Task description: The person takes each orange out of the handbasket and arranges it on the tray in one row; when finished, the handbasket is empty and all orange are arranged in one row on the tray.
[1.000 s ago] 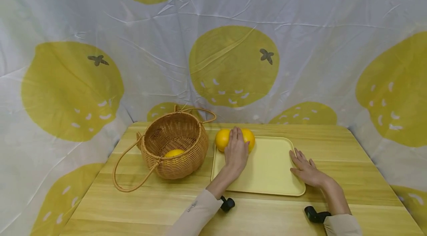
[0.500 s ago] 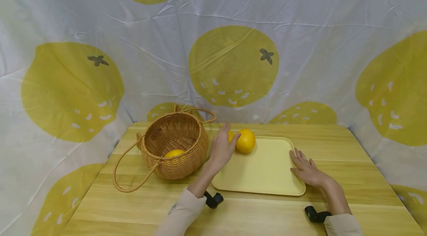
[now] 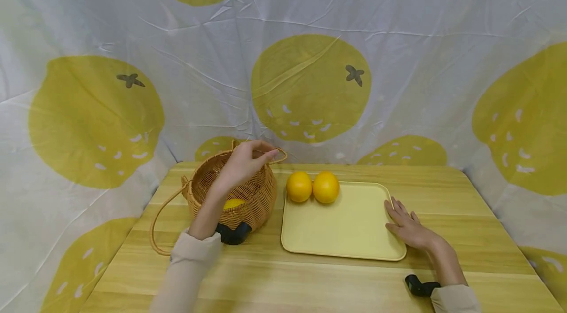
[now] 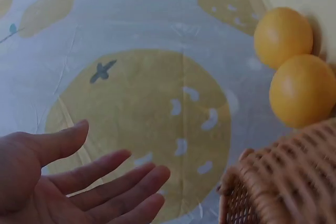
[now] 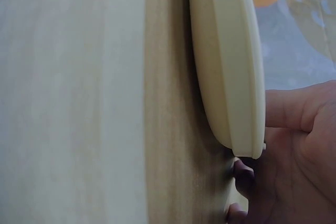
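My left hand is raised over the wicker basket, its fingers extended and nothing in them. The left wrist view shows the same hand with palm and fingers bare, apart from the basket rim. Two oranges sit side by side at the back left corner of the pale yellow tray. A yellow-orange fruit lies inside the basket, partly hidden by the wall and forearm. At the tray's right edge rests my right hand, fingers straight and spread, thumb against the rim.
The wooden table carries the basket at left and the tray right of it. One basket handle droops over the left side, another sticks out at the back right. A lemon-print cloth hangs behind and at both sides.
My left hand has left the oranges on the tray and moved left, rising over the basket. Both oranges stay at the tray's corner. The right hand has stayed at the tray's edge.
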A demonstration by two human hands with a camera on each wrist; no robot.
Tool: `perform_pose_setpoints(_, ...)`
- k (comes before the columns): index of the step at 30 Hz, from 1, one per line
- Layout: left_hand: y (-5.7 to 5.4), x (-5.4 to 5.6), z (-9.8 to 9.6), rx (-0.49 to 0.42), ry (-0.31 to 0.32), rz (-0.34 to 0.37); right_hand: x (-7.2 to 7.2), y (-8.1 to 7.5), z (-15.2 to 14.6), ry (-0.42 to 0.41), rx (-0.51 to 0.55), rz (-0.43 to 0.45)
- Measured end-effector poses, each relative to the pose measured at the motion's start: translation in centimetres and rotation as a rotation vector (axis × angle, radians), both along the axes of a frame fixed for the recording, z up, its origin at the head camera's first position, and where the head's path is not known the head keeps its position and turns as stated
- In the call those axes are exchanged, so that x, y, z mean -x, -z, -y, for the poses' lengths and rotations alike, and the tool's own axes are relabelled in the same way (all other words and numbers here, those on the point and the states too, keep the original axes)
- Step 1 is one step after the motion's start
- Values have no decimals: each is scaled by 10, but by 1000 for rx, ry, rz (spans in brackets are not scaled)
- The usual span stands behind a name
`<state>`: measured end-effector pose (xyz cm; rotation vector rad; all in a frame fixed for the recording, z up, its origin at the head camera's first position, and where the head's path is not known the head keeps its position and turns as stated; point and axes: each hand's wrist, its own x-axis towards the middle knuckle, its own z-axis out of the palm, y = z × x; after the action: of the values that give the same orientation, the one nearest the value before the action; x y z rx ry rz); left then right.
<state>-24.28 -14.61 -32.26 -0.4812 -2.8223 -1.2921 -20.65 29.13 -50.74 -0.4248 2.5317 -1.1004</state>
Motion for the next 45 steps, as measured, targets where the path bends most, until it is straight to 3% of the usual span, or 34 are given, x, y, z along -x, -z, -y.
perform_pose_setpoints(3, -9, 13, 23, 23, 79, 64, 0, 0, -1, 3, 5, -2)
perform_pose_setpoints(6, -11, 31, 44, 9, 176, 120, 0, 0, -1, 5, 7, -2)
perform_pose_setpoints(10, -7, 54, 71, 14, 228, 200, -1, 2, -1, 3, 6, 3)
perform_pose_setpoints(13, -3, 68, 88, 71, 267, 239, 0, 4, -2, -10, 32, 1)
perform_pose_setpoints(18, 6, 83, 106, 135, 401, 333, 1, 10, -6, -40, 117, -27)
perform_pose_setpoints(21, 15, 89, 112, 130, 450, 408, 1, 13, -8, -45, 125, -41)
perform_pose_setpoints(24, 27, 94, 117, 135, 459, 474, 2, 16, -9, -50, 143, -46)
perform_pose_setpoints(31, 58, 100, 128, 130, 528, 625, 3, 11, -5, -7, 58, -8)
perform_pose_setpoints(38, 71, 102, 136, 84, 613, 812, 1, 8, -5, -14, 73, -21)
perform_pose_setpoints(45, 80, 104, 135, 118, 673, 877, -1, 8, -5, -31, 104, -29)
